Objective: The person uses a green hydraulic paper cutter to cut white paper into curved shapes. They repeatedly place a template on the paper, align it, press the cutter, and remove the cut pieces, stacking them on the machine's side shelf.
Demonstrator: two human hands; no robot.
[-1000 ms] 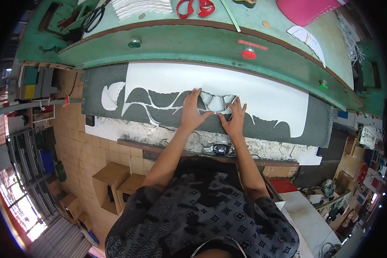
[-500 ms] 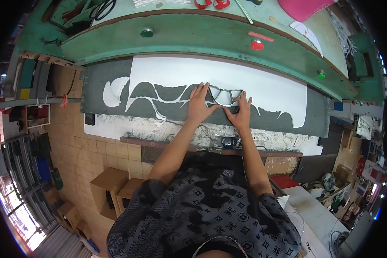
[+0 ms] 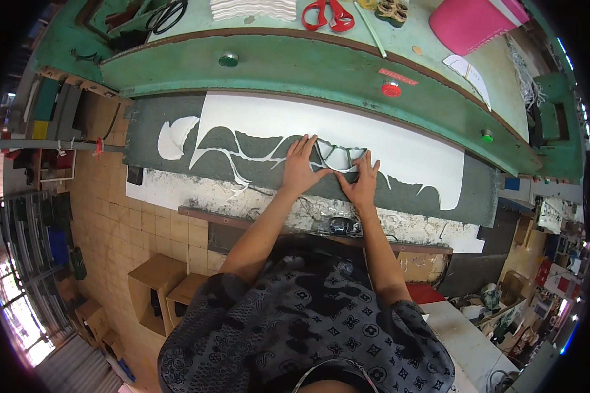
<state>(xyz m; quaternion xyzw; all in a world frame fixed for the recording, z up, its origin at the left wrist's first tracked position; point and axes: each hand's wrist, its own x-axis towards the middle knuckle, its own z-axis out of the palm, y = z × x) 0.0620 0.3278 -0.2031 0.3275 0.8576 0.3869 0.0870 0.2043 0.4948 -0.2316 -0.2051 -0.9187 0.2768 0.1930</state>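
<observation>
Along the near edge of the white sheet [image 3: 262, 114], the metal cutting die [image 3: 350, 157] is lying. The left hand [image 3: 299, 173] and right hand [image 3: 360, 188] are gripping it from both sides, thumbs spread from fingers.

On a long, dark grey rectangular board [image 3: 476, 187], spread flat: a large white sheet [image 3: 406, 149] with scalloped cut-outs along its near side; to its left, overlapping: white curved cut pieces [image 3: 175, 139]. Under the board, showing along its near edge: a white, grey-scuffed layer [image 3: 157, 188]. On a pale green painted ledge [image 3: 400, 42] beyond, set out: a stack of white wavy-edged sheets [image 3: 253, 9], red-looped scissors [image 3: 314, 25], a thin pale green stick [image 3: 372, 29], a flat tan disc [image 3: 417, 50], a white curved paper piece [image 3: 471, 75] poking over the rim, a pink tapered container [image 3: 462, 29]. On a tan tiled floor [image 3: 121, 216], side by side: two open light brown boxes [image 3: 144, 286].
</observation>
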